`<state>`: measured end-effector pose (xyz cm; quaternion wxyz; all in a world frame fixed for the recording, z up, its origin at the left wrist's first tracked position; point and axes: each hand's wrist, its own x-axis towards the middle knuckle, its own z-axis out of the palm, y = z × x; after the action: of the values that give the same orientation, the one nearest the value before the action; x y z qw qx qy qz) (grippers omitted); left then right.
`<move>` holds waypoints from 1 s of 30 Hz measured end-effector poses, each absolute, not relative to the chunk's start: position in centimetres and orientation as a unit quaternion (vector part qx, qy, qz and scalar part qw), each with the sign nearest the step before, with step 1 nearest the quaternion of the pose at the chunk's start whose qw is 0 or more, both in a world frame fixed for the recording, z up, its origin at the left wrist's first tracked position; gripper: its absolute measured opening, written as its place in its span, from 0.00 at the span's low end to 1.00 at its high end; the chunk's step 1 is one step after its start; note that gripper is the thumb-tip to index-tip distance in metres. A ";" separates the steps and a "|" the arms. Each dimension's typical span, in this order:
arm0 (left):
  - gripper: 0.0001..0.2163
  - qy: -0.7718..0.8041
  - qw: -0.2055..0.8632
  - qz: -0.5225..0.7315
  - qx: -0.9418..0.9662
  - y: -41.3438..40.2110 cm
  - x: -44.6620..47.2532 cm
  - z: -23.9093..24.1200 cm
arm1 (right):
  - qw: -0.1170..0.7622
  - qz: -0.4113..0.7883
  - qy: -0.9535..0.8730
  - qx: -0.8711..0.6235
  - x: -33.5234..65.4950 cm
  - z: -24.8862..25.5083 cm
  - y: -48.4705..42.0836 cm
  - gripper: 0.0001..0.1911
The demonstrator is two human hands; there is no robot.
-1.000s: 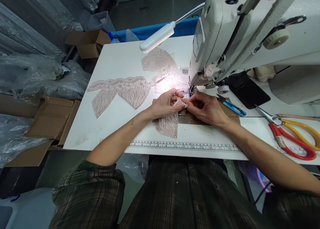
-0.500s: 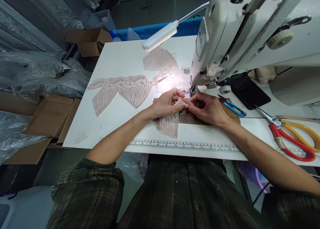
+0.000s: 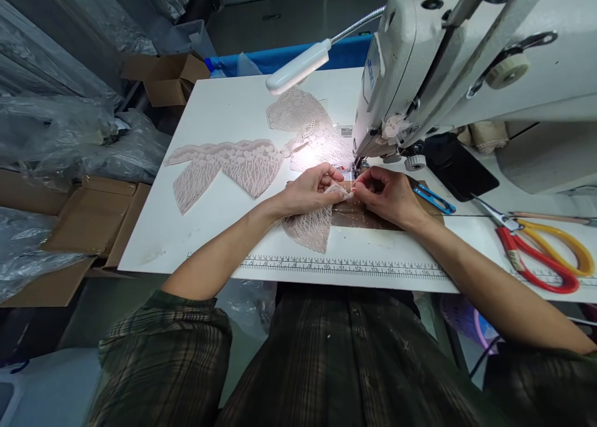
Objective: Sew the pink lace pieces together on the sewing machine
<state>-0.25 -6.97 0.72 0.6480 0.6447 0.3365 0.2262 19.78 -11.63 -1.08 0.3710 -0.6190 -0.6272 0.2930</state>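
- Work is judged to be in progress: a lace piece (image 3: 310, 227) is held at the near side of the sewing machine (image 3: 401, 60), just in front of its needle area, with its wider end hanging toward the table's front edge.
- The left hand (image 3: 310, 191) is closed on the lace piece, thumb against fingers. The fingertips of the right hand (image 3: 385, 194) are pinched together on its far tip, on the side nearer the sewing machine.
- To the left of the sewing machine, a lace strip (image 3: 252, 166) with pointed panels is laid flat on the table (image 3: 200, 113). It appears to be linked to more lace (image 3: 321, 147) beside the needle area; that portion is judged already joined.
- The handling of the held tip is judged unfinished, since it has not been released by either hand.
- To the right of the sewing machine's needle, blue snips (image 3: 433, 199) and large scissors (image 3: 508, 243) are left unheld.
- The needle point is obscured, and detail in the lace beside it is washed out by the lamp (image 3: 298, 68).
- Whether a thread is also pinched in the right hand cannot be told; the tip is largely covered by fingers.
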 end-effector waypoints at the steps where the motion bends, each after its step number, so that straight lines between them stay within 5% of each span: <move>1: 0.12 0.336 0.658 0.238 0.630 -6.9 -0.3 0.8 | 0.377 0.319 -0.622 -0.608 20.0 -1.2 -11.7 0.09; 7: 0.13 0.407 0.600 0.343 0.597 -6.6 -0.8 1.4 | 0.377 0.388 -0.631 -0.555 20.3 -0.3 -12.6 0.17; 14: 0.11 0.397 0.510 0.246 0.722 -5.9 -2.3 3.0 | 0.256 0.348 -0.766 -0.476 18.3 1.5 -12.5 0.14; 20: 0.07 0.348 0.354 0.188 0.848 -5.1 -6.2 5.2 | 0.395 0.429 -0.636 -0.505 15.1 1.1 -11.2 0.13; 30: 0.18 0.419 0.522 0.539 0.512 -2.3 -8.3 2.1 | 0.552 0.574 -0.411 -0.444 9.4 -0.5 -4.9 0.15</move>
<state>-8.34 -2.33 2.07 0.5219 0.5116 0.4190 0.5389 9.39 -4.88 -0.53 0.5522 -0.4435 -0.4110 0.5740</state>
